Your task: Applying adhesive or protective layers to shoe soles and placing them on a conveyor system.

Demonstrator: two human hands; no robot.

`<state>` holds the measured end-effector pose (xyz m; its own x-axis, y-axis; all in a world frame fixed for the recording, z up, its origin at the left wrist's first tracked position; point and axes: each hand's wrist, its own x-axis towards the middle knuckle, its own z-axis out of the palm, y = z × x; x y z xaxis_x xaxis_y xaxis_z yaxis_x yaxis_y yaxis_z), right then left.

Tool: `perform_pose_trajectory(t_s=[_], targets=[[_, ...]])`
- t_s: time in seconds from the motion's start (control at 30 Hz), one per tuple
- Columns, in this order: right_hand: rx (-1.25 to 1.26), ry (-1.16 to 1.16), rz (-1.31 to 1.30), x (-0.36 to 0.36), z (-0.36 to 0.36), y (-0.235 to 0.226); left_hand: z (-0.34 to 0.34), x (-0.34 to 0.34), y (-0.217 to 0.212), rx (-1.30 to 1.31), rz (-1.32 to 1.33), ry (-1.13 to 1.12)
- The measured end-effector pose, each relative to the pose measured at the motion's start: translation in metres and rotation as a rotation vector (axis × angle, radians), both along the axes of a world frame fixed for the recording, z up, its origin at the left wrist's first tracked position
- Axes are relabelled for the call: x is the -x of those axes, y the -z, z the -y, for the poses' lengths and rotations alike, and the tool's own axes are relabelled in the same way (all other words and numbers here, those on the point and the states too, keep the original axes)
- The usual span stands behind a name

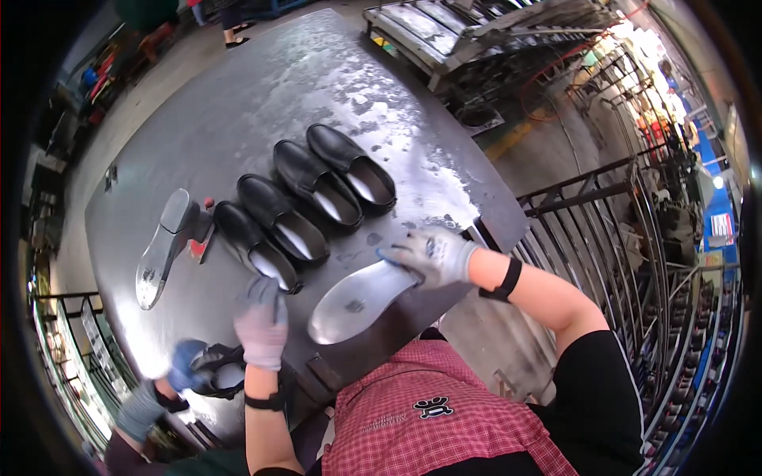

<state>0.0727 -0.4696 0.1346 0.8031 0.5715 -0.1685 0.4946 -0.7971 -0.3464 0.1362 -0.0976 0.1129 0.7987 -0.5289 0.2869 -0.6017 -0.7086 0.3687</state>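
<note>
My right hand (435, 255), in a pale work glove, grips one end of a silver, sole-shaped shoe last (357, 301) above the table's near edge. My left hand (262, 321), also gloved, is smeared by motion. Its fingertips overlap the heel end of the nearest black slip-on shoe (242, 234); I cannot tell whether they touch it. Beside that one stand three more black slip-ons, a second shoe (274, 208), a third shoe (305, 170) and a fourth shoe (337, 147), in a slanting row with toes pointing away and pale insides showing.
Left of the row, another metal last (163, 246) lies on the dark metal table (190, 135). At lower left, a co-worker's blue-gloved hand (186, 365) is at a black shoe (225, 373). Metal racks (587, 214) stand at right, and a metal frame (444, 40) beyond the table.
</note>
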Motion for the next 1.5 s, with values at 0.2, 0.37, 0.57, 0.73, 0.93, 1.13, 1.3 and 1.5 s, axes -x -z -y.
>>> perform_pose_trajectory(t_s=[0.2,0.37,0.57,0.73,0.93,1.13,1.3,1.5], targets=[[0.062,0.271,0.026,0.005,0.121,0.003,0.141,-0.046,0.034,-0.189,0.049,0.110],[0.062,0.596,-0.023,0.021,0.170,-0.006,0.238,-0.060,0.044,-0.499,-0.161,-0.004],[0.060,0.932,-0.159,0.053,0.164,-0.017,0.275,-0.034,0.066,-0.517,-0.234,-0.197],[-0.064,1.069,-0.202,0.113,0.179,-0.008,0.250,0.076,0.069,-0.409,-0.273,-0.157],[-0.571,1.094,0.192,0.222,0.182,0.087,0.211,0.176,0.060,-0.128,-0.273,-0.415],[-0.534,1.017,-0.425,0.214,0.188,0.189,0.180,0.152,0.125,0.880,-1.360,-1.299],[-0.617,1.193,-0.124,0.223,0.172,0.138,0.168,0.145,0.148,1.156,-1.406,-1.170],[-0.328,0.909,-0.107,0.204,0.196,0.086,0.243,0.106,0.038,1.228,-0.984,-0.914]])
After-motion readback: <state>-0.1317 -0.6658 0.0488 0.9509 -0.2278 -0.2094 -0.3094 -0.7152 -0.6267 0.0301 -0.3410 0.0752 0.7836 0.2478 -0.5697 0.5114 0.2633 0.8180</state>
